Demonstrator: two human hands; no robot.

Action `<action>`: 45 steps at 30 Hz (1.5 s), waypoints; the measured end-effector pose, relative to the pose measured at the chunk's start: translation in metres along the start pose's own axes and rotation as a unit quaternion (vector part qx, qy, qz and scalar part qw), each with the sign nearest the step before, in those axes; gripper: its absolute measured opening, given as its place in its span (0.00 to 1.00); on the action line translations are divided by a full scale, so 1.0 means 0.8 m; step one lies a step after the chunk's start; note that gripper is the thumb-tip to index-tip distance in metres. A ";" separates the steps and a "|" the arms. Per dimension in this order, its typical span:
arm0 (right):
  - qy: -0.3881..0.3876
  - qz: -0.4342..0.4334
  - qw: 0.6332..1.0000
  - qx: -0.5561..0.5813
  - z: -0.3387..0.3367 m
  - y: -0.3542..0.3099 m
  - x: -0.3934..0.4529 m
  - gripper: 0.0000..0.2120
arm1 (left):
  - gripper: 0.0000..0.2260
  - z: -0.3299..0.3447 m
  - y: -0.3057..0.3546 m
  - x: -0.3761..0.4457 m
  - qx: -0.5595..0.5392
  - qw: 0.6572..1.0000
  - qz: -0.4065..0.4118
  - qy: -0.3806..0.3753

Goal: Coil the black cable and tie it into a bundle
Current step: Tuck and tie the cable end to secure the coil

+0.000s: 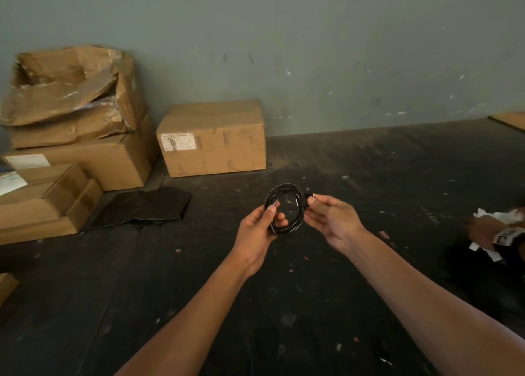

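The black cable (287,188) is wound into a small round coil of several loops, held upright in the air above the dark floor. My left hand (257,233) pinches the coil's left side, thumb in front and fingers reaching through the ring. My right hand (331,219) grips the coil's right side, where a dark plug end with a pale tip sticks out between thumb and forefinger. A pale mark shows on the loops near the right edge. The lower left part of the coil is hidden behind my left fingers.
Cardboard boxes (211,138) stand against the grey-green wall at left, one torn open (71,91). A flat dark sheet (142,206) lies on the floor beside them. Another person's hand with a wristband (494,232) and white crumpled paper sits at the right edge.
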State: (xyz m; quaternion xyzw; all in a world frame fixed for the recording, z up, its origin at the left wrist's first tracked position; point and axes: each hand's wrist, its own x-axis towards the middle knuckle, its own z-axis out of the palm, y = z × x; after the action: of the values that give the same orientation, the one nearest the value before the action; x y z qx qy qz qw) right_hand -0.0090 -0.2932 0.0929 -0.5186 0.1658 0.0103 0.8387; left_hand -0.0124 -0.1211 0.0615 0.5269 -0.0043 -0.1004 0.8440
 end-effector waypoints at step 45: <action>-0.012 -0.068 0.974 -0.217 -0.035 0.050 -0.027 0.03 | 0.07 -0.005 -0.037 -0.025 0.474 0.871 0.041 -0.121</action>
State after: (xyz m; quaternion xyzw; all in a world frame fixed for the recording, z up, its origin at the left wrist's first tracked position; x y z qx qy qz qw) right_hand -0.0444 -0.2959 0.0529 -0.6980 0.1139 -0.0050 0.7069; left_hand -0.0365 -0.1262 0.0355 0.8468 -0.1748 -0.1141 0.4892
